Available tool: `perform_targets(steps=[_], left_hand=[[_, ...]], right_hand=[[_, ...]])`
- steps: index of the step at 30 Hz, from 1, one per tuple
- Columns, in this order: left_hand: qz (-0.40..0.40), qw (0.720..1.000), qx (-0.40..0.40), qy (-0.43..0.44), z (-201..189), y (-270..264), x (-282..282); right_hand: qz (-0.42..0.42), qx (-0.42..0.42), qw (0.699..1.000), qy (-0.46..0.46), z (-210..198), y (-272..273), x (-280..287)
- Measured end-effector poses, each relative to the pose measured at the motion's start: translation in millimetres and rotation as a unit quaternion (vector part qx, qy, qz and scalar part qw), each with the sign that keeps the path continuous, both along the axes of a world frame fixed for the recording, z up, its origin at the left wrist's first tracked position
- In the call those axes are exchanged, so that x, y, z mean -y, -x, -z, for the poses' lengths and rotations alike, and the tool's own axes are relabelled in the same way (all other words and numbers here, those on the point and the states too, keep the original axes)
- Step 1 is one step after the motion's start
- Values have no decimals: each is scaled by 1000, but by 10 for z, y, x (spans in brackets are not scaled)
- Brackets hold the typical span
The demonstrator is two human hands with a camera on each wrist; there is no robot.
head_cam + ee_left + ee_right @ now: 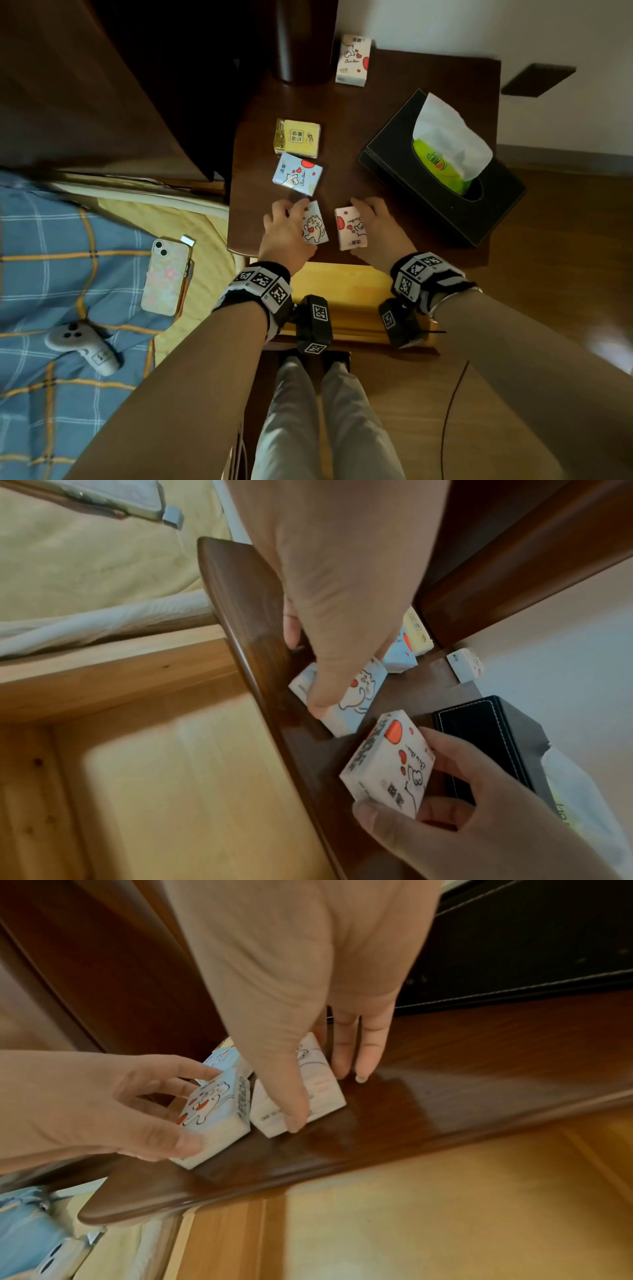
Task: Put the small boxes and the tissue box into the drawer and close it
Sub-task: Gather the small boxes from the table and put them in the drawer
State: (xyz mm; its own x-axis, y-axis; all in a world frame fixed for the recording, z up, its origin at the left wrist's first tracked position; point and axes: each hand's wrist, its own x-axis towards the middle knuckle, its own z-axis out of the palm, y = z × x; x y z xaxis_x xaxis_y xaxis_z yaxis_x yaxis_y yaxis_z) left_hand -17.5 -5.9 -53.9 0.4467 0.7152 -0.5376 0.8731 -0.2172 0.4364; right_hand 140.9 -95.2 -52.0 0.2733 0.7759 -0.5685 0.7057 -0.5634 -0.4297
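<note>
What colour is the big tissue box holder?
Black, with pale stitching along its edges. The tissue box shows best in the head view.

A dark wooden nightstand point(404, 85) carries five small boxes point(297, 140) and a black tissue box point(404, 171)

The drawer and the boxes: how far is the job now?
Done: the drawer is open, but nothing shows inside. In hand: the left hand grips the cat box; the right hand grips the pink box. Left: three small boxes, the tissue box, closing.
</note>
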Motion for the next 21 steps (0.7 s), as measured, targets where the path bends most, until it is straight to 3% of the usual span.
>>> perform_targets(steps=[10,14,16,19,21], left_hand=[[7,999,47,10,25,66,-59],[-55,991,107,51,-1,131,-21],[-82,989,122,9,-30,183,19],[-101,980,77,-153,-59,191,-55],[-119,971,52,-199,-105,111,-172]], right_hand=[[1,-9,1000,-21,-4,176,-235],[-37,24,999,21,-70,184,-185],[-51,41,997,29,-126,192,-174],[-42,42,998,2,-236,173,-237],[-28,45,998,-41,-283,137,-342]])
